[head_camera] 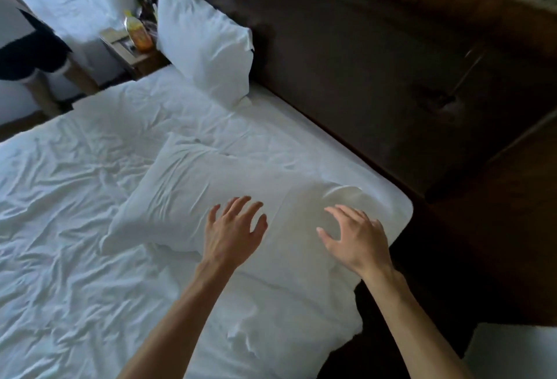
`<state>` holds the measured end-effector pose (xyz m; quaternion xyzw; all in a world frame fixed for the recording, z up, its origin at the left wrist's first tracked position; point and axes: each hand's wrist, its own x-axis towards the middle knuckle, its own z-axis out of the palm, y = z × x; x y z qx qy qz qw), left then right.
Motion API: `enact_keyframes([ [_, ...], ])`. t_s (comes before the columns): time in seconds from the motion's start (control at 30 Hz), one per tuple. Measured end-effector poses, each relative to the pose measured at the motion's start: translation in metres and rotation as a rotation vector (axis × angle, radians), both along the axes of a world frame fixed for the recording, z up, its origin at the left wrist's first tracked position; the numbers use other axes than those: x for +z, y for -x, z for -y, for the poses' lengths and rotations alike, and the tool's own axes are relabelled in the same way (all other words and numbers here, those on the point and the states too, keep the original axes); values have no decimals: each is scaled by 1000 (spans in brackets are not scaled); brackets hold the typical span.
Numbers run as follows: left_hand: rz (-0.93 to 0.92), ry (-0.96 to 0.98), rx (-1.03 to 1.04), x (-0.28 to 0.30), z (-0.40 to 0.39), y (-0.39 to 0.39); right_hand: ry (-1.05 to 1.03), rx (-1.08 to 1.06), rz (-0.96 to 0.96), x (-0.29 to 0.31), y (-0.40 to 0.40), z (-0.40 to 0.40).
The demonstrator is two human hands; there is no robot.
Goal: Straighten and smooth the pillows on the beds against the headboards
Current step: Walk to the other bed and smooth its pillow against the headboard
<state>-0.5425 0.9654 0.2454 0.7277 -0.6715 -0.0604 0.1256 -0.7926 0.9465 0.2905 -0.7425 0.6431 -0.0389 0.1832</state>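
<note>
Our left hand [233, 232] hovers spread wide over the flat pillow [193, 194], fingers splayed, we judge, to gather or smooth it. Rightward, our right hand [355, 238] opens likewise above its near end. That pillow lies well short of the headboard [361, 56]; another pillow [202, 41] leans upright against it.

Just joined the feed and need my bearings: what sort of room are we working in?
Probably a hotel twin bedroom: a white-sheeted near bed runs along a long dark padded headboard, a second white bed lies beyond a small wooden nightstand, and plain white pillows match throughout.
</note>
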Motion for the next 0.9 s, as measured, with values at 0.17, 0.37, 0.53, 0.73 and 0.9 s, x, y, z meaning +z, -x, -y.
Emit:
enact_keyframes([
  [0.17,44,-59,-22,-55,110,-51,-68,-7,7,-60,-44,100],
  [0.37,108,-156,-67,-124,209,-102,-93,18,57,-135,-98,195],
  [0.53,191,-263,-165,-178,278,-136,-167,9,67,-205,-134,255],
  [0.73,260,-353,-238,-232,338,-171,-323,-58,66,-275,-156,300],
  [0.9,268,-542,-309,-256,372,-199,-493,-68,71,-302,-152,324],
])
